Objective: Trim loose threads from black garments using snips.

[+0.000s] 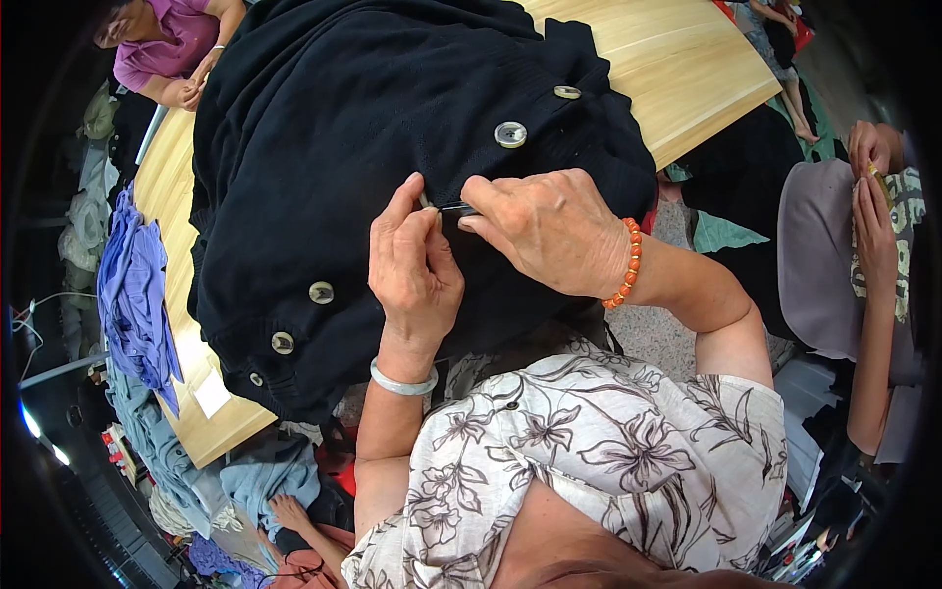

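Two hands are working the edge of one black knit garment [343, 128] lying on the wooden table [677, 59]: the left hand [412, 270] is pinching fabric, the right hand [549, 231] is gripping a small dark tool [457, 208]; five pale buttons [510, 134] are showing

Bright, even daylight, sharp centre, heavy fisheye bending and black vignette at edges.

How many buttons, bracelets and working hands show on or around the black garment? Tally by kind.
Pale buttons on the black garment: 5, e.g.
Wrist bracelets: 2, a pale bangle and an orange bead bracelet
Hands on the garment: 2, left hand, right hand
Total: 9
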Demonstrator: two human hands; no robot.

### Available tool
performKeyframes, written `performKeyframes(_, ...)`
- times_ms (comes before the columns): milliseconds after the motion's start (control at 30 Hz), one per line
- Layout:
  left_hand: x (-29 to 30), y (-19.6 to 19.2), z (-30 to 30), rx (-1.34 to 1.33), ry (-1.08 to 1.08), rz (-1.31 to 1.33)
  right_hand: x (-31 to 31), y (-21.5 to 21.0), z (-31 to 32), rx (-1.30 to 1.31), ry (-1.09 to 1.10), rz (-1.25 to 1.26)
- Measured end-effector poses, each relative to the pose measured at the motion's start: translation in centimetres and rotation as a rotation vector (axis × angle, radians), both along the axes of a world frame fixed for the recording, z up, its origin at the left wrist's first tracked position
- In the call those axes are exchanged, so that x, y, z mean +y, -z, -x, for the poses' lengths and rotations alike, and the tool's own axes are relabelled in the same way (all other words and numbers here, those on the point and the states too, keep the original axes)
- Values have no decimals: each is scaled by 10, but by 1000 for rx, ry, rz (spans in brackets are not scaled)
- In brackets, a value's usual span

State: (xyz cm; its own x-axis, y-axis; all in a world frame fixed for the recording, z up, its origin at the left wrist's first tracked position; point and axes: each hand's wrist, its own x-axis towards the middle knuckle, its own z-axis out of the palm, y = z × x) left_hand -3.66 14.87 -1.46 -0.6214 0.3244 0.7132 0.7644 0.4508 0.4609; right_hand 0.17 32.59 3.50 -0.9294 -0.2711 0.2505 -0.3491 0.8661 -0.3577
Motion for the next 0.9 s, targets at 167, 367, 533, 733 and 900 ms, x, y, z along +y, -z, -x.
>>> performKeyframes(167,4,-4,0,20,19,-24,-2,0,-3,90,26,-26)
performKeyframes(367,6,6,-1,56,-32,0,-6,9,-2,142,15,-64)
performKeyframes(533,4,10,-3,143,-46,19,-18,11,-8,218,78,-99)
performKeyframes(733,-5,20,5,139,-22,48,-30,15,-4,174,66,-133)
performKeyframes(900,-3,3,-4,195,6,6,-13,17,-9,256,176,-339)
